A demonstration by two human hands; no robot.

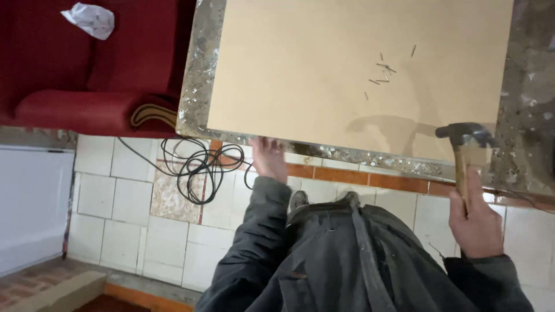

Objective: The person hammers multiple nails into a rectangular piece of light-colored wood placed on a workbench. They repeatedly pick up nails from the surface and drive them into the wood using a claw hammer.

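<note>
My right hand (475,218) grips the wooden handle of a hammer (462,141), whose dark metal head hovers over the near right edge of a large tan board (324,63). The board lies flat on a paint-spattered table (196,75). My left hand (268,159) reaches up and touches the table's near edge just below the board, fingers partly hidden under it. Several small nails (381,72) lie loose on the board, up and left of the hammer head.
A red upholstered armchair (87,75) with a crumpled white paper (89,19) stands left of the table. A coiled black cable (193,167) lies on the tiled floor. A white panel (32,202) is at the far left.
</note>
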